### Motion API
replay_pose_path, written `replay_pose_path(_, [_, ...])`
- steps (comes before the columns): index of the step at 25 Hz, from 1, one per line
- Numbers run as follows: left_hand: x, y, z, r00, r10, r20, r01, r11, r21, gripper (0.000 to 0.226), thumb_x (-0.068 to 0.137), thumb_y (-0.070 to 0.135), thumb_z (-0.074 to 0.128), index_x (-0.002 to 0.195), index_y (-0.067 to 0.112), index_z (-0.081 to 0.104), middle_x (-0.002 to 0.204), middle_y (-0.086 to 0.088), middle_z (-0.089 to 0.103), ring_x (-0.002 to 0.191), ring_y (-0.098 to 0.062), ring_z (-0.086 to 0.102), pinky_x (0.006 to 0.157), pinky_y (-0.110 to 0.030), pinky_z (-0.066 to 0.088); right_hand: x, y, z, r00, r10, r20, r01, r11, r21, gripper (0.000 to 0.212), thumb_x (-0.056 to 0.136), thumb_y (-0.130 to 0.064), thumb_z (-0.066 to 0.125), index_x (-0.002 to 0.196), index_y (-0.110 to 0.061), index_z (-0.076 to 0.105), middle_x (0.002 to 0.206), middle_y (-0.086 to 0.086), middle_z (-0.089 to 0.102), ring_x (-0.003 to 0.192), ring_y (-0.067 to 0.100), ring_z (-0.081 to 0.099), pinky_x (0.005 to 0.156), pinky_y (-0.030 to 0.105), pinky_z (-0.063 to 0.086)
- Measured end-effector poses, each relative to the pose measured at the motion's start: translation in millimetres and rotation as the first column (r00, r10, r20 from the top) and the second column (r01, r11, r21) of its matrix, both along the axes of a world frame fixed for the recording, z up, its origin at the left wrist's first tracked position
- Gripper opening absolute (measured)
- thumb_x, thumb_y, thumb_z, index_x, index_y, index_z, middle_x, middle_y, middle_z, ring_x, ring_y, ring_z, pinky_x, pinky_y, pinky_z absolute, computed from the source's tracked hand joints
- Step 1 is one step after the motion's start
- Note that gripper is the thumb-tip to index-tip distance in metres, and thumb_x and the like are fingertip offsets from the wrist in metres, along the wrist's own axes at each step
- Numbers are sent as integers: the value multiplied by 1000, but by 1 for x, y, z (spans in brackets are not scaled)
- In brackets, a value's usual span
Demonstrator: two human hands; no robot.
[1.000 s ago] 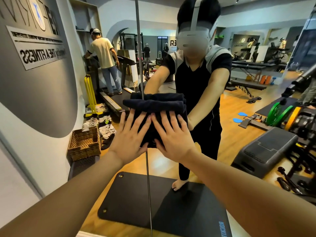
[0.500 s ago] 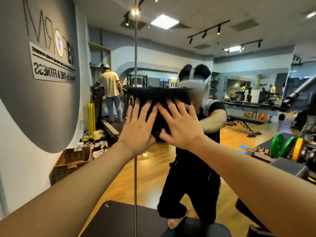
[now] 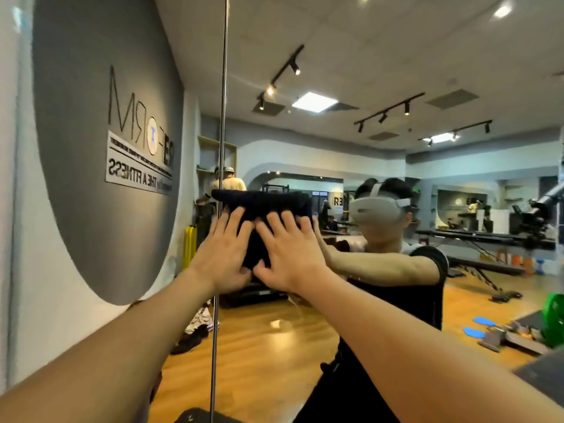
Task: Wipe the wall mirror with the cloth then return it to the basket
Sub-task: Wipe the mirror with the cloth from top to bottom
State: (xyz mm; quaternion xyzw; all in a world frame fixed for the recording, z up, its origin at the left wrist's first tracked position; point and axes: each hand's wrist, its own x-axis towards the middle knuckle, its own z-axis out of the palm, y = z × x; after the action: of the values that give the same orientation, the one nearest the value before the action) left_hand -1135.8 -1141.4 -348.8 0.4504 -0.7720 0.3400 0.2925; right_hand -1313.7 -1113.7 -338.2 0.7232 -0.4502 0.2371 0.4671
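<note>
Left hand [image 3: 225, 254] flat, fingers spread, palm pressing on dark cloth [image 3: 262, 215]; right hand [image 3: 290, 254] same, fingers spread, beside left, thumbs near each other; neither hand pinching; folded cloth held flat against wall mirror [image 3: 381, 71], upper edge above fingertips; vertical seam [image 3: 221, 117] of mirror passing behind left hand; basket not seen; reflection shows person with headset, gym room, wooden floor [image 3: 268, 346].

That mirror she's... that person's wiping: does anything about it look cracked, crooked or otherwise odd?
Nothing stands out. Both hands, left and right, press a folded dark cloth flat against the mirror. The vertical line down the glass looks like a straight seam between panels, not a crack. The backwards lettering is just a reflection.
</note>
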Motion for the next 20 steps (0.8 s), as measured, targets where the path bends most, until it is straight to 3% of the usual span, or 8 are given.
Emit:
replay_pose_path(3, [-7,6,1,998,51,-41,-48,997,54,82,66,41,62,136,10,34,157,-22,25,146,-46,24,116,-59,33,-7,5,13,997,59,-57,-56,998,40,69,77,-57,57,131,-15,50,132,8,48,119,30,37,96,49,31])
replay_pose_path(7, [-13,17,-3,991,130,-18,-128,987,99,87,67,41,69,141,11,34,161,-20,21,149,-44,22,119,-56,30,-17,15,15,990,94,-109,-78,986,146,73,86,-54,55,145,-16,38,146,8,37,133,31,30,109,51,26])
replay_pose_path(11, [-18,21,-6,988,153,-12,-151,985,79,85,71,41,69,141,12,33,162,-20,21,150,-43,20,121,-56,25,-16,24,20,993,82,-90,-70,989,130,69,88,-54,55,144,-18,37,152,8,31,138,31,26,114,50,23])
replay_pose_path(14, [-9,9,-7,999,-31,-44,29,998,-61,65,76,38,57,134,14,37,158,-22,30,150,-43,22,120,-58,28,-12,14,9,995,104,-14,-102,990,94,63,85,-52,55,135,-14,47,151,13,38,133,32,35,111,51,32])
replay_pose_path(17, [-5,-7,-4,951,-292,-100,275,948,-160,53,77,30,49,126,10,46,159,-22,26,153,-39,13,124,-51,19,-10,-2,7,994,109,12,-109,994,8,63,76,-52,58,121,-9,58,143,20,50,128,37,45,107,51,41])
replay_pose_path(20, [-5,-29,3,863,-465,-196,424,879,-218,49,76,25,48,122,7,50,162,-18,23,155,-34,11,127,-43,12,-2,-13,15,984,172,54,-169,984,-60,64,75,-50,56,119,-4,60,146,24,47,138,41,37,118,52,29])
